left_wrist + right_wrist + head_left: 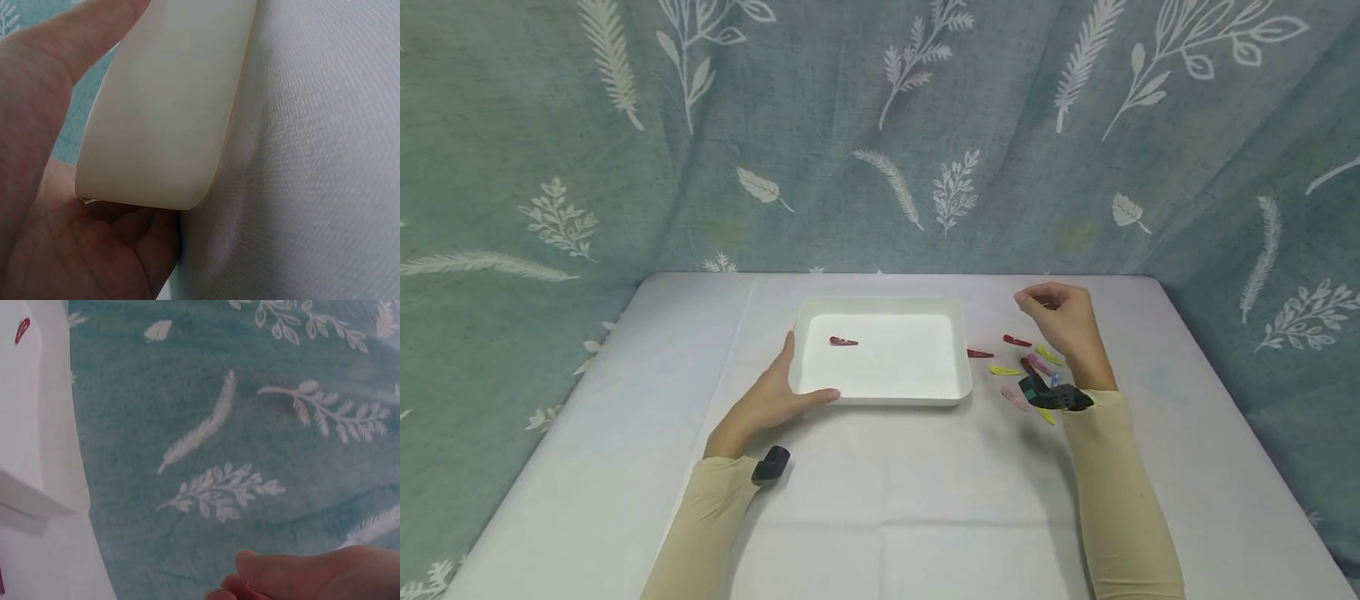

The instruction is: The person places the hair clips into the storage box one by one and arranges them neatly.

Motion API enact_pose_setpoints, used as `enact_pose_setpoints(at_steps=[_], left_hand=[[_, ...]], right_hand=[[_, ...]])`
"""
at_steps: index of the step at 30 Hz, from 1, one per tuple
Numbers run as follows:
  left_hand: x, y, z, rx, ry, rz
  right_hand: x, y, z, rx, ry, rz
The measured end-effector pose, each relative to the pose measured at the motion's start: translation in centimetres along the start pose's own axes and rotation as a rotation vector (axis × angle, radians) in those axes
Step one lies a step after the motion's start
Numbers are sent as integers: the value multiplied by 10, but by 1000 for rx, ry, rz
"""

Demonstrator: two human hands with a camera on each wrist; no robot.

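A white tray (880, 400) lies on the table, with one red hair clip (843, 341) inside. At its left end my left hand (767, 404) grips the corner, thumb along the front wall; the left wrist view shows the tray wall (156, 112) between thumb and fingers. Up and to the right, my right hand (1063, 321) is raised over loose clips, its thumb and fingertips close together. Below it are a red clip (1017, 341), a yellow clip (1004, 371) and a pink clip (1015, 397). Whether anything is between the right fingertips (247, 559) cannot be told.
Another red clip (980, 354) lies against the tray's right side. A blue clip (1055, 380) and more clips are partly hidden by the right wrist's camera. A white cloth covers the table (880, 533); a green patterned curtain (820, 125) hangs behind it.
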State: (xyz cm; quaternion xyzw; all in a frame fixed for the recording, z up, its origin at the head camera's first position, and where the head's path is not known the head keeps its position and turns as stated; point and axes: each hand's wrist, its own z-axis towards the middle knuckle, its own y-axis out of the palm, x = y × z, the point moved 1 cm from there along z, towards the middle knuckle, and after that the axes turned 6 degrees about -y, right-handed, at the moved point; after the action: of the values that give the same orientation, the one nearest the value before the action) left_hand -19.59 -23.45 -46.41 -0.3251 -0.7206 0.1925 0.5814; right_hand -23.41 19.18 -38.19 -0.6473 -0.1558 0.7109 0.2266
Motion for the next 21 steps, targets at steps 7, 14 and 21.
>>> enact_pose_setpoints(at_steps=[7, 14, 21], left_hand=[[-2, 0, 1, 3, -14, 26], [1, -1, 1, -11, -13, 19], [2, 0, -1, -8, -17, 16]], right_hand=[[22, -4, 5, 6, 70, -13], [37, -8, 8, 15, 217, -31], [52, -5, 9, -7, 300, -49]])
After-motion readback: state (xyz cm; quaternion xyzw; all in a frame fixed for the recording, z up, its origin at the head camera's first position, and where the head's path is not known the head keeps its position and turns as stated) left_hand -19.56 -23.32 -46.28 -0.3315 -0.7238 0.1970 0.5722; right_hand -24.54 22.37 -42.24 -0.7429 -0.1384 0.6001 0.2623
